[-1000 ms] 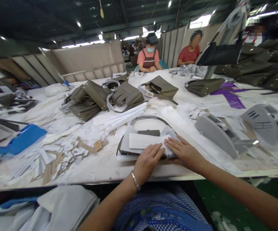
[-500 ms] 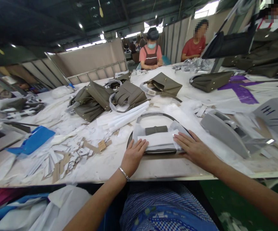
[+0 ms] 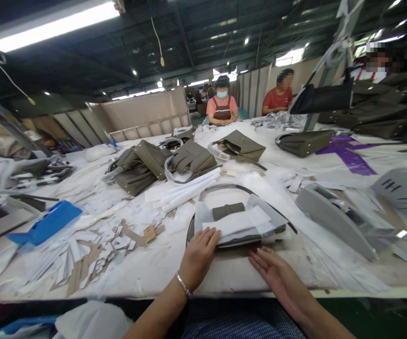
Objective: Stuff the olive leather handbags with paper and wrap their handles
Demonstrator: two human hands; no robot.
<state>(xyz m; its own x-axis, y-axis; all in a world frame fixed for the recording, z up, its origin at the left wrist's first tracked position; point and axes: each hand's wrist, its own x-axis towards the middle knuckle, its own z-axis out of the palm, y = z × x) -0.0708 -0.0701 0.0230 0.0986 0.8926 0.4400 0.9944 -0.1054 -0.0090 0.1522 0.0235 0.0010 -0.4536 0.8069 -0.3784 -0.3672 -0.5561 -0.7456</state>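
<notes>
A dark green bag lies flat at the table's near edge, its one visible handle arched toward the far side. A white strip covers much of it; something see-through at the strip's right end is hard to make out.

The left hand lies on the bag's near left corner, fingers nearly straight and together, tips on the strip; its thumb is hidden, so I cannot tell whether it grips. The right hand is open, fingers extended, holding nothing, just beside the bag's near edge; whether the fingertips touch it is unclear. One bracelet circles the left wrist.

Farther off on the left are overlapping bags, too tangled to count. Two more stand apart: one bag near the middle, another to the right.

Two grey pieces lie on the right; one piece, cut off by the picture's edge, bears dark hand-drawn strokes resembling two letters H. A pale tag is too small to read. Three co-workers show across the table.
</notes>
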